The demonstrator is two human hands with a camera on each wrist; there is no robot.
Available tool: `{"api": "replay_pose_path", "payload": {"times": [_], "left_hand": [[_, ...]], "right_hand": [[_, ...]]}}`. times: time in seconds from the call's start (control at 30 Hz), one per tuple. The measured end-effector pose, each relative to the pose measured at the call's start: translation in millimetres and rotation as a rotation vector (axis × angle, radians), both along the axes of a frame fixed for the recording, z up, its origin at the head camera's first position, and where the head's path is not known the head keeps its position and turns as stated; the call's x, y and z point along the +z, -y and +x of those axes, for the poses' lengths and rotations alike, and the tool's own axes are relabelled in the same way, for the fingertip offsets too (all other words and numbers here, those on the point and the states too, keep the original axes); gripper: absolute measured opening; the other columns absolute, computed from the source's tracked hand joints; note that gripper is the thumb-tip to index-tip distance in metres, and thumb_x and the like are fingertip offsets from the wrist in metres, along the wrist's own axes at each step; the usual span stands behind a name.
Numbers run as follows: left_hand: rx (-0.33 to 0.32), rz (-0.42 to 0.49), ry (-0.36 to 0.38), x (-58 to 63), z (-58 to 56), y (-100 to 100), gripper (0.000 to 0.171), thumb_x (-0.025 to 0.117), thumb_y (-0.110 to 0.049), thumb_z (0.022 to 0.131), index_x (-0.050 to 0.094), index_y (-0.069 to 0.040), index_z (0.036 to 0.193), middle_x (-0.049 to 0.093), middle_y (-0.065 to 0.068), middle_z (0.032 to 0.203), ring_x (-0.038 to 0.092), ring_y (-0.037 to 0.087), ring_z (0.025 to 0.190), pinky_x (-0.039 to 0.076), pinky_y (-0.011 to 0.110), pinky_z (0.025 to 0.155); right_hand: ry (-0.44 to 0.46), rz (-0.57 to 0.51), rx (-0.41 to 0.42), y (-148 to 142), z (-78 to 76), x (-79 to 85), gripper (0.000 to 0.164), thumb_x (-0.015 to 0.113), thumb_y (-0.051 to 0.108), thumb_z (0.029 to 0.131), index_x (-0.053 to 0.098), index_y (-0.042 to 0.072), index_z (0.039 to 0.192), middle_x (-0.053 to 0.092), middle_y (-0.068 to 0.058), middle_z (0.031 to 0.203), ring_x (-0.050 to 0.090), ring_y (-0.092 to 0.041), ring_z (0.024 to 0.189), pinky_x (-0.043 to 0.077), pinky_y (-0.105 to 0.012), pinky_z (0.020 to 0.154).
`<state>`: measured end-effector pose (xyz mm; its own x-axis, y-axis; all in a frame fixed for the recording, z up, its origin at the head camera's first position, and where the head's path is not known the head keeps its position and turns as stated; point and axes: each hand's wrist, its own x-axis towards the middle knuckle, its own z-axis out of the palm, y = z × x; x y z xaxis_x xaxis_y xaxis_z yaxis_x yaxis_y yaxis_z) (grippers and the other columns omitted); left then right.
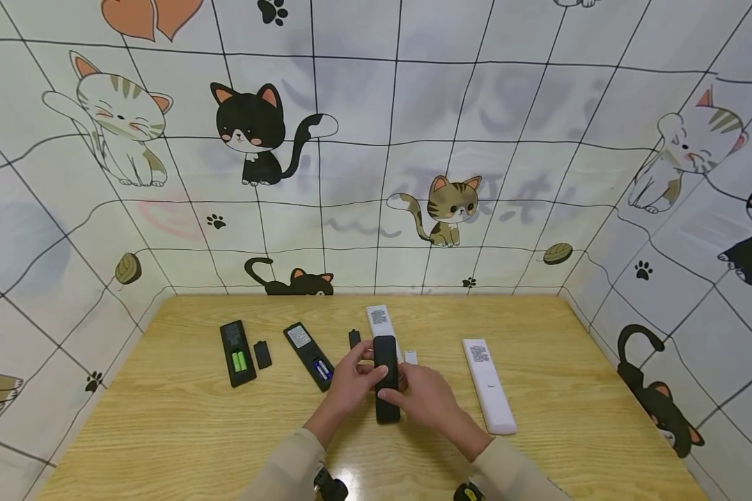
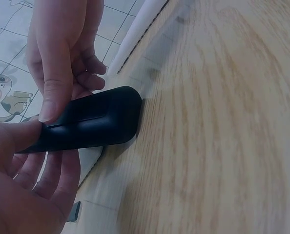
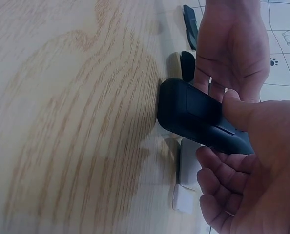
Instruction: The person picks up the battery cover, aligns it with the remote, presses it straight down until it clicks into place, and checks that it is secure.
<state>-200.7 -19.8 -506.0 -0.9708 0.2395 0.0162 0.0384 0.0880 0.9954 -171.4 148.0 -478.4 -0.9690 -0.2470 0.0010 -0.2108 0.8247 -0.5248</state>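
Observation:
Both hands hold a black remote control (image 1: pixel 386 379), its plain back turned up and one end close to the wooden table. My left hand (image 1: pixel 351 383) grips its left side, thumb on top and fingers underneath. From the right, my right hand (image 1: pixel 427 396) pinches it, with the thumb on the back panel. A rectangular seam shows on that panel (image 3: pixel 203 109) in the right wrist view. Just behind lies a white remote (image 1: pixel 380 319), partly covered by the black one. A small black battery cover (image 1: pixel 354 339) sits past the left fingers, and a small white piece (image 1: pixel 411 357) past the right.
On the left lie two black remotes, one with green batteries (image 1: pixel 239 361) and one with blue batteries (image 1: pixel 322 369) in uncovered compartments. A loose black cover (image 1: pixel 262 354) is between them. Another white remote (image 1: pixel 489 387) lies to the right. Cat-print sheeting (image 1: pixel 363 167) walls the table (image 1: pixel 182 431).

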Motion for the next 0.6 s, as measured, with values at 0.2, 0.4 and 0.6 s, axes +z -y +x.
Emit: {"api": "replay_pose_path", "payload": {"times": [0.2, 0.4, 0.6], "left_hand": [[0.003, -0.009, 0.010, 0.5, 0.6, -0.2, 0.055, 0.066, -0.012, 0.092, 0.045, -0.010, 0.143, 0.058, 0.018, 0.123, 0.068, 0.025, 0.100, 0.059, 0.035, 0.074], [0.004, -0.015, 0.011, 0.4, 0.5, 0.0, 0.056, 0.067, -0.011, 0.092, 0.045, -0.008, 0.143, 0.057, 0.018, 0.123, 0.067, 0.024, 0.100, 0.059, 0.034, 0.073], [0.004, -0.030, -0.002, 0.3, 0.7, 0.5, 0.055, 0.067, -0.012, 0.092, 0.046, -0.009, 0.143, 0.057, 0.018, 0.123, 0.067, 0.026, 0.101, 0.059, 0.034, 0.074]], "right_hand": [[-0.003, -0.009, -0.012, 0.2, 0.6, -0.3, 0.035, 0.070, 0.045, 0.086, 0.066, 0.012, 0.100, 0.058, 0.008, 0.069, 0.048, -0.006, 0.057, 0.037, -0.023, 0.053], [-0.010, -0.008, -0.025, 0.8, 0.3, -1.8, 0.032, 0.070, 0.044, 0.087, 0.065, 0.013, 0.095, 0.055, 0.008, 0.066, 0.046, -0.007, 0.055, 0.035, -0.023, 0.051], [-0.006, -0.001, -0.042, 2.5, -0.1, -1.5, 0.032, 0.070, 0.043, 0.087, 0.064, 0.012, 0.094, 0.053, 0.007, 0.066, 0.046, -0.007, 0.056, 0.034, -0.023, 0.051]]}}
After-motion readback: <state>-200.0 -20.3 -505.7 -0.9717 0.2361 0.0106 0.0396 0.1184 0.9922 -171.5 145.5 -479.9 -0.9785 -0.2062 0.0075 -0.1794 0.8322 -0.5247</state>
